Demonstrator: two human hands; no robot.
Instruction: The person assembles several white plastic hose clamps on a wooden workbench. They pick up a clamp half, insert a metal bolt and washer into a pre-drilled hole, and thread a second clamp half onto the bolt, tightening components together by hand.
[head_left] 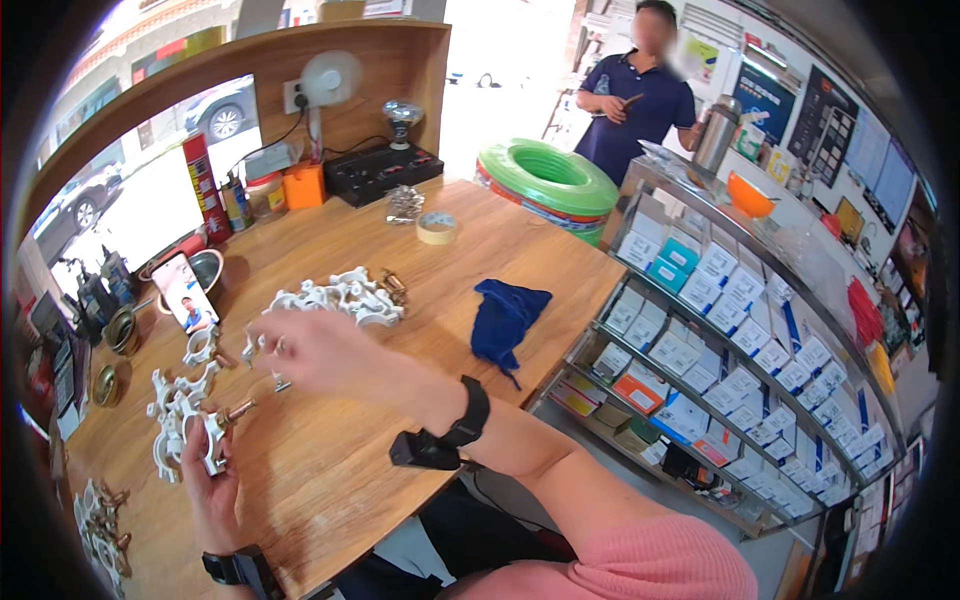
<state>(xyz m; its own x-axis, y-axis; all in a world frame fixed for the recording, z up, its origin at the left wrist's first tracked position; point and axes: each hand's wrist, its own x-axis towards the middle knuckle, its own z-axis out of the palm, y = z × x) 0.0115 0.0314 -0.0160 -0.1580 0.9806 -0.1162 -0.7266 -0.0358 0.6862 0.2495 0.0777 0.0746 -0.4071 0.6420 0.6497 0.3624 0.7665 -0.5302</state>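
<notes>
My left hand (212, 484) is closed round a white pipe clamp (214, 460) at the left of the wooden table. A brass bolt (238, 410) sticks out beside that clamp. Just beyond it lie more white clamps (172, 400), touching or close to the held one. My right hand (325, 350) is above the middle of the table, smeared by motion, so its fingers cannot be read. Partly behind it is a pile of white clamps (345, 292), with brass bolts (394, 286) at its right end. A loose clamp (200, 346) lies below the propped phone.
The phone (184, 292) leans on a metal bowl (207, 268). A blue cloth (507, 322), tape roll (437, 229) and small metal parts (404, 204) lie on the table (330, 475). More clamps (103, 530) sit near left. A person (640, 100) stands beyond green hose coils (548, 175); boxed shelves (720, 350) line the right.
</notes>
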